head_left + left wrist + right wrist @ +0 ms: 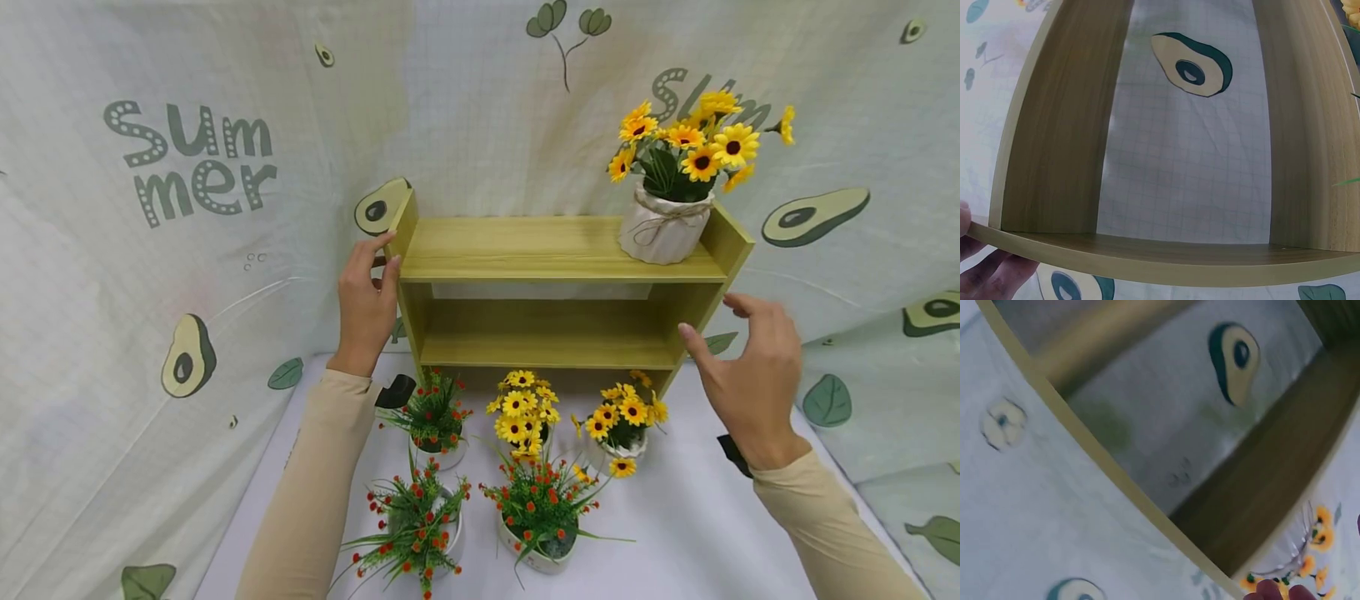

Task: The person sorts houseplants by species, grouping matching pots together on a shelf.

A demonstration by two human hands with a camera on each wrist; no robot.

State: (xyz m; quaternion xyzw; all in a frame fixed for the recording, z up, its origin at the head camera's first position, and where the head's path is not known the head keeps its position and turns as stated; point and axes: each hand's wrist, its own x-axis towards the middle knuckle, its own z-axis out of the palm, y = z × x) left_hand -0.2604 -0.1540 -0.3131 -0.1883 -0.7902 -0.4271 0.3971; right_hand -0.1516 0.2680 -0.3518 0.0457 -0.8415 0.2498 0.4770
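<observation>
A light wooden two-tier shelf point(540, 250) stands against the back cloth. My left hand point(367, 300) is at its left side panel, fingertips at the outer face near the upper front edge; in the left wrist view, fingers point(999, 275) show outside the panel. Off the right side panel, my right hand point(757, 375) is held with thumb and fingers spread and nothing between them. Its fingertips point(1269, 590) appear at the bottom of the right wrist view. A white ribbed pot of yellow sunflowers point(663, 221), tied with twine, sits upright at the upper board's right end.
Before the shelf, on the white tabletop point(675, 533), stand two pots of yellow flowers point(522, 412) point(626, 421) and three pots of red-flowered greenery point(435, 417) point(416, 525) point(542, 517). Printed cloth point(202, 267) hangs behind and at both sides.
</observation>
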